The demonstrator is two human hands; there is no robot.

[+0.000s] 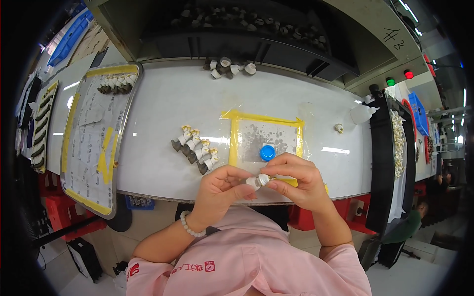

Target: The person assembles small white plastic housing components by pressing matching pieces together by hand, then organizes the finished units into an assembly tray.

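Close to the table's front edge, my left hand (221, 190) and my right hand (297, 181) hold a small white knobbly part (256, 182) between them. The left fingers pinch its left end. My right thumb and fingers close on the other end, where a bit of gold colour shows. Just beyond the hands is a round blue cap (267, 153) on a sheet framed with yellow tape (266, 117). To the left, a slanting row of similar white parts (196, 144) with grey ends and yellowish tips lies on the white table (168, 103).
A metal tray (118, 143) with a row of parts at its far end stands left. More parts (230, 67) lie before a dark bin (222, 47) heaped with them. A white squeeze bottle (362, 114) and one loose part (338, 128) are at right, beside a black-edged tray (379, 163).
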